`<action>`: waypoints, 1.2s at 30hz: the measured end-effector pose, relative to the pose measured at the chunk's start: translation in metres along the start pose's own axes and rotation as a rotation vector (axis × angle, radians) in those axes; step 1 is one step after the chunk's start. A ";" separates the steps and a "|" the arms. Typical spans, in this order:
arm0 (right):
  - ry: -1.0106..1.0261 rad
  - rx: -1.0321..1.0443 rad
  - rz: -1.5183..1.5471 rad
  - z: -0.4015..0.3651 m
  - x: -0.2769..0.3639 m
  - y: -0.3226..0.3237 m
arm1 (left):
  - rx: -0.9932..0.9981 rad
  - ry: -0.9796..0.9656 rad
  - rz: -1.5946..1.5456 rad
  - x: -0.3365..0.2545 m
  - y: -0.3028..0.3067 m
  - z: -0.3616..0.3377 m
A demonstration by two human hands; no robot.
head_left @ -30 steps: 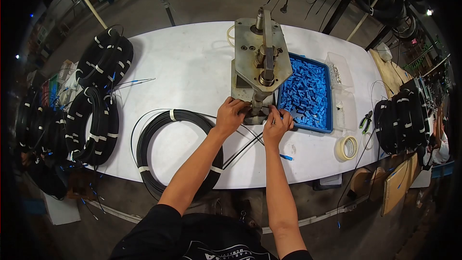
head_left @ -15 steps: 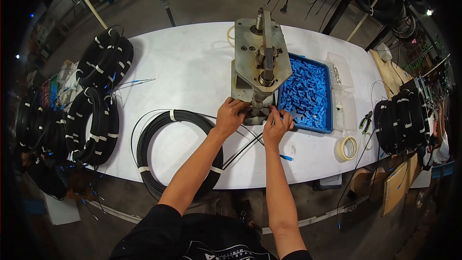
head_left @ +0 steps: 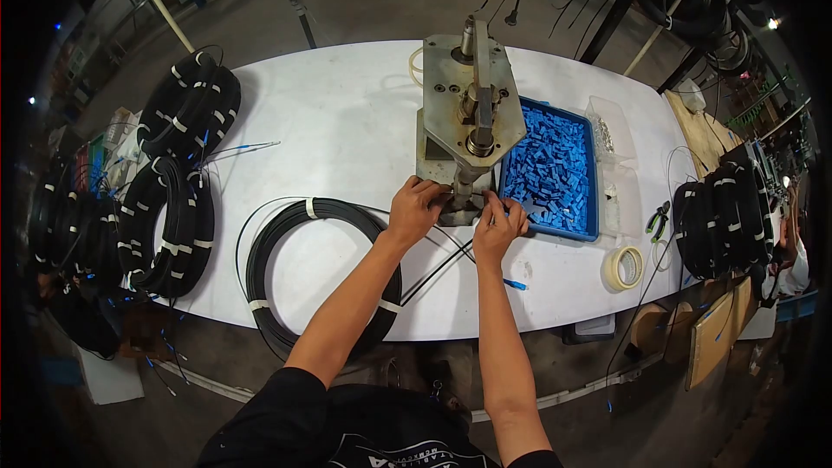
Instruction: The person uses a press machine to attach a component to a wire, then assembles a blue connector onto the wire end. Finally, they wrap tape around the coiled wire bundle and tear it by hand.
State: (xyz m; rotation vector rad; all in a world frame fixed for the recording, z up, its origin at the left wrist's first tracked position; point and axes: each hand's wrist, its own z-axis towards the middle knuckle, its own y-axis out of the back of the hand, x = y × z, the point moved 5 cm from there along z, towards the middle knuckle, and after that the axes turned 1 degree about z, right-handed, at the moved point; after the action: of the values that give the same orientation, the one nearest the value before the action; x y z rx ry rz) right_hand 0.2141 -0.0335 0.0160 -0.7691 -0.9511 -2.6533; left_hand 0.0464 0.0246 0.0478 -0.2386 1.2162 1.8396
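Observation:
A metal press (head_left: 472,104) stands on the white table, its ram reaching down to a small base at the front. My left hand (head_left: 418,210) is closed in a pinch at the left of this base, on a thin black cable. From the right side my right hand (head_left: 500,224) pinches the same cable close to the ram. The fingertips and the press partly hide the piece of cable between them. Left of my hands lies a black cable coil (head_left: 267,253) bound with white tape, its loose ends running towards the press. A blue connector (head_left: 516,284) lies below my right hand.
A blue tray (head_left: 596,199) of small blue parts sits right of the press, beside clear plastic boxes (head_left: 620,152). Further right are a tape roll (head_left: 623,268), green-handled pliers (head_left: 659,220) and more coils (head_left: 724,225). Taped coils (head_left: 169,225) stack up at the left edge.

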 end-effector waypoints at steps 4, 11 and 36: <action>0.002 -0.001 0.000 0.000 0.000 0.000 | -0.010 -0.003 -0.004 -0.001 0.000 0.000; -0.017 -0.001 -0.010 0.000 0.001 0.002 | 0.002 -0.010 -0.007 0.001 -0.001 0.000; -0.082 -0.062 0.268 0.004 0.003 0.020 | 0.119 -0.189 -0.364 -0.026 0.003 -0.005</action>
State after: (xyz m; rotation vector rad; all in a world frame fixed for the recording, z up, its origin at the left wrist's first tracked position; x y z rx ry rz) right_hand 0.2201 -0.0465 0.0307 -0.9532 -0.7295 -2.4441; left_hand 0.0578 0.0057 0.0621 -0.1997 1.0679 1.4371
